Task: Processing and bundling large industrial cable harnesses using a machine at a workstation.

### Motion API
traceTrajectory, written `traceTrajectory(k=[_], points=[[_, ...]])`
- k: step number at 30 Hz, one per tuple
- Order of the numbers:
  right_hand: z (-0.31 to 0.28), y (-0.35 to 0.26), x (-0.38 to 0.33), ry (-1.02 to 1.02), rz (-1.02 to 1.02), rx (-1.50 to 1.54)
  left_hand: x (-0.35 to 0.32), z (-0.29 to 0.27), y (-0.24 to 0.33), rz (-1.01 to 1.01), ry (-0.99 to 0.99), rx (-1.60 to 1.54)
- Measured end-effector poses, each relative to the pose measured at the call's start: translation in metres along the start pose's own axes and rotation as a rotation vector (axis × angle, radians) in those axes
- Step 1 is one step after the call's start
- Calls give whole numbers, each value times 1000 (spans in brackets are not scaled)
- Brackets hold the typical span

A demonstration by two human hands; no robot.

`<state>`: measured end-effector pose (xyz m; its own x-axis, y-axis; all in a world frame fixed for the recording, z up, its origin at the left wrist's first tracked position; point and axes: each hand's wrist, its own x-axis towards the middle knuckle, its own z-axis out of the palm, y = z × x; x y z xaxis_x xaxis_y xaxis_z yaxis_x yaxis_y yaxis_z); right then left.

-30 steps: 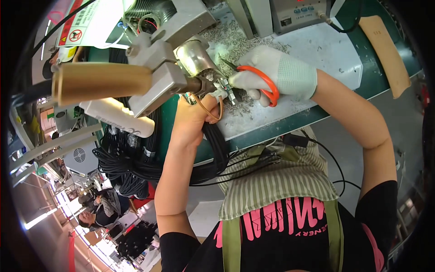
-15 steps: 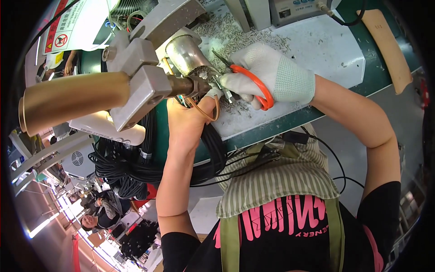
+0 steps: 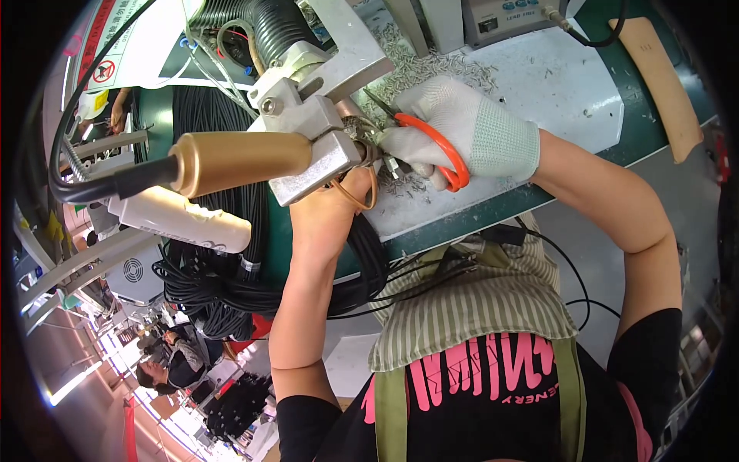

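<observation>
My right hand (image 3: pixel 473 127), in a white knitted glove, is closed round a pair of orange-handled scissors (image 3: pixel 454 158). The dark blades point up and left. Its thumb and fingertips are at a small silver metal connector (image 3: pixel 395 169). Close by on the left, my bare left hand (image 3: pixel 327 215) is closed at a thin brown cable (image 3: pixel 373 199), which bends in a loop beside the thumb. A gold-handled soldering iron (image 3: pixel 246 163) in a grey metal clamp (image 3: pixel 317 173) hangs over the left fingers and hides most of them.
Small metal clippings (image 3: pixel 431 73) lie scattered over the white work sheet (image 3: pixel 570 100). A control box (image 3: pixel 516 21) stands at the back. Coiled black cables (image 3: pixel 223 285) hang at the left, near a white cylinder (image 3: pixel 185 219). A tan strip (image 3: pixel 662 85) lies far right.
The soldering iron and its clamp have swung right and back, now covering more of the left fingers and the metal cylinder behind. Both hands stay almost in place.
</observation>
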<state>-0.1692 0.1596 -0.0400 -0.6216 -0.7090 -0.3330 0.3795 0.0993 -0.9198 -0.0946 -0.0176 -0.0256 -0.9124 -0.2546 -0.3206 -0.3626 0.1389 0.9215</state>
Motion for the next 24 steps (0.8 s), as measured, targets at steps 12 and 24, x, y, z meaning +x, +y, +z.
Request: traceTrajectory(k=[12,24], points=[[-5,11,-44,205,-430,-670,-26,-17,-10,59,16,-232],[44,-9,-91,202,-278,-506,-88,-9,1,-65,-433,-197]])
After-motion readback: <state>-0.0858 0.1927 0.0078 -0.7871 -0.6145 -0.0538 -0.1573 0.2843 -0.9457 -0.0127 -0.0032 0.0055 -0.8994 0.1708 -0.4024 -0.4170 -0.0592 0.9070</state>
